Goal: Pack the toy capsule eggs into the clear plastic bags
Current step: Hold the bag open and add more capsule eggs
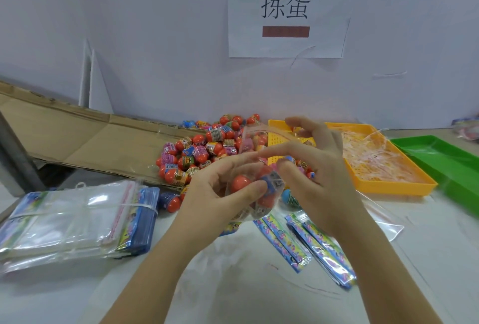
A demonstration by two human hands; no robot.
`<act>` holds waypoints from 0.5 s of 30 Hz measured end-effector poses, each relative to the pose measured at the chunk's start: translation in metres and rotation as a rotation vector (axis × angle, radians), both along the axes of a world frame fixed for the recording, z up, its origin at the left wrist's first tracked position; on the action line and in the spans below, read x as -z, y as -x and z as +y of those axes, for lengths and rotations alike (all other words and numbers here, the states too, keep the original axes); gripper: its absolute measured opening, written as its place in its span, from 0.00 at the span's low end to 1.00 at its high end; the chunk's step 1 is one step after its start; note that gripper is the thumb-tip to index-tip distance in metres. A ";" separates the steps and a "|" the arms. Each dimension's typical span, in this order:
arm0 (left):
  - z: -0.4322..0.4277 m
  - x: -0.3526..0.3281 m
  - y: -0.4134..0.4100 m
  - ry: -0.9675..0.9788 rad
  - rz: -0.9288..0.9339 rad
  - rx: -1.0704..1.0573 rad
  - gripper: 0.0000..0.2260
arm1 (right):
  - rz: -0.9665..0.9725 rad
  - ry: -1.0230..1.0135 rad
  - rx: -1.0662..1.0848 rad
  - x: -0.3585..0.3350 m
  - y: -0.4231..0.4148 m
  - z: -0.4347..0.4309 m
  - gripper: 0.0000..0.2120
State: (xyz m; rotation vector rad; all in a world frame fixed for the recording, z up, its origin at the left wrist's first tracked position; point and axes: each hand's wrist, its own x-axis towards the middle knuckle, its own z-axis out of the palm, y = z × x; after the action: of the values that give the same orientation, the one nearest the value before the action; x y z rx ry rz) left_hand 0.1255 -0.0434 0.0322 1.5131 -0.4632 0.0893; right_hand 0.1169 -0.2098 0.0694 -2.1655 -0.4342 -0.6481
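Gripped from below by the left hand (220, 189), a small clear plastic bag (250, 139) is held up off the table, fingers and thumb curled round its filled lower part. The right hand (316, 168) is set against the bag's upper part with fingers loosely spread. Whether the film is pinched there cannot be told.

Filling appears to be well along or done for this bag, and the mouth is judged to be next for closing. A straightened rim and a steady hold below would be needed so nothing spills.

Several orange-capped capsule eggs (240, 183) with printed wraps are seen through the crinkled, glossy film, bunched at the bottom.

Nearer than the grip, blue printed card strips (282, 240) are laid on the table. To its left a banded stack of empty clear bags (72, 217) is kept. Just beyond it a loose pile of capsule eggs (199, 152) is heaped. Beyond and to the right a yellow perforated plastic tray (388, 183) and a green plastic tray (440, 147) are placed.
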 end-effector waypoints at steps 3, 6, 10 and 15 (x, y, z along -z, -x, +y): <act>0.001 -0.001 0.000 0.048 0.007 -0.016 0.15 | -0.041 -0.091 -0.029 0.000 0.000 0.000 0.12; 0.001 -0.004 -0.001 0.117 0.020 -0.047 0.14 | -0.008 -0.337 -0.113 0.000 -0.001 -0.002 0.22; 0.001 -0.006 0.000 0.196 0.025 -0.069 0.15 | 0.373 -0.418 -0.246 0.001 -0.008 -0.003 0.31; 0.002 -0.008 0.003 0.159 0.030 -0.038 0.19 | 0.378 -0.555 -0.331 0.005 -0.008 0.004 0.11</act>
State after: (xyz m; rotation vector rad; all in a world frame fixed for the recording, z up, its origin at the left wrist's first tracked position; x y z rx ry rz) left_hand 0.1223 -0.0410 0.0403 1.3652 -0.3940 0.1295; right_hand 0.1248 -0.2058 0.0649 -1.5873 -0.3454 -0.1383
